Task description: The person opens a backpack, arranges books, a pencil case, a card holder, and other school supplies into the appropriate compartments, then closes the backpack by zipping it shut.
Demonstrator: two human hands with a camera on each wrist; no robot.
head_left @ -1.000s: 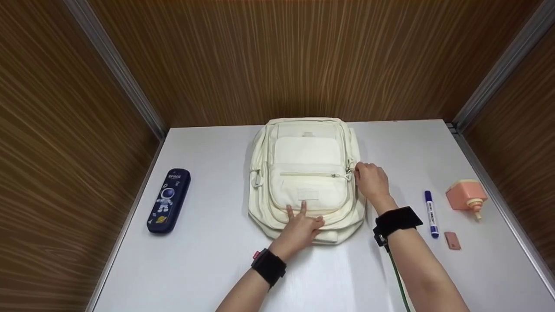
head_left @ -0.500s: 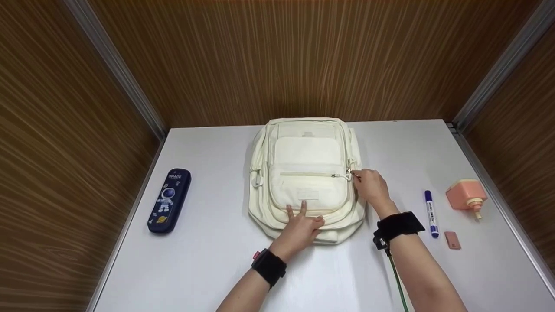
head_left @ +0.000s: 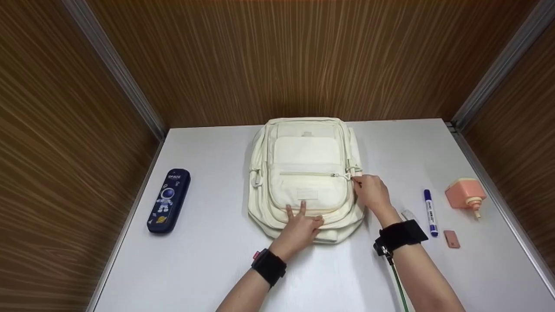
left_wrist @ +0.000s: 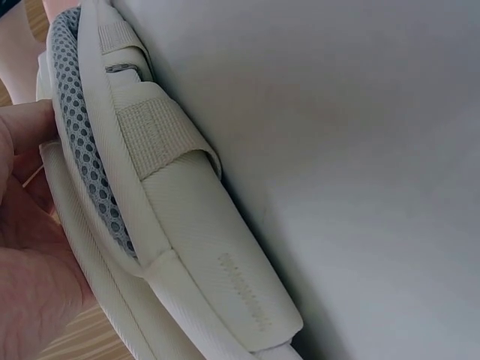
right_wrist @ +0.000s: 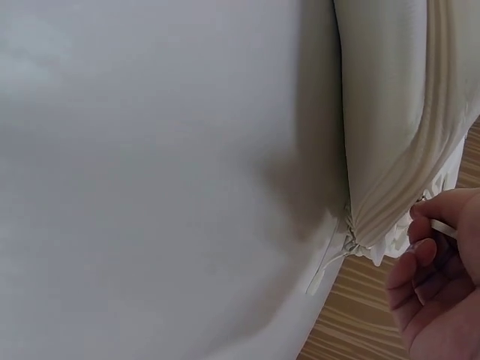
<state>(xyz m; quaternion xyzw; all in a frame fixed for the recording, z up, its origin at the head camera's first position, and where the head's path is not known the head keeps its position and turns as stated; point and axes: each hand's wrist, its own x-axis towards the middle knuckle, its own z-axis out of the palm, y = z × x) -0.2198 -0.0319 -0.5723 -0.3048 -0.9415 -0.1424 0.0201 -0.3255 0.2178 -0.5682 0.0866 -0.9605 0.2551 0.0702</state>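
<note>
A cream backpack (head_left: 308, 151) lies front side up on the white table. My left hand (head_left: 299, 229) rests on its lower end with fingers spread over the front pocket. In the left wrist view, that hand is beside the padded strap with grey mesh (left_wrist: 86, 150). At the bag's right side, my right hand (head_left: 373, 190) pinches a pale cord zipper pull (right_wrist: 444, 228) between thumb and forefinger. A short zipper (head_left: 305, 174) with its own pull crosses the front pocket. Another loose cord (right_wrist: 321, 276) hangs by the bag in the right wrist view.
A dark blue pencil case (head_left: 169, 201) with an astronaut lies at the left. To the right are a blue marker (head_left: 430, 212), a pink eraser (head_left: 452, 239) and a pink-orange box-shaped object with a nozzle (head_left: 466, 194). Wood-grain panels (head_left: 303, 60) stand around the table.
My right hand has moved a short way down the bag's right side, towards me, with the zipper pull. My left hand has kept its place.
</note>
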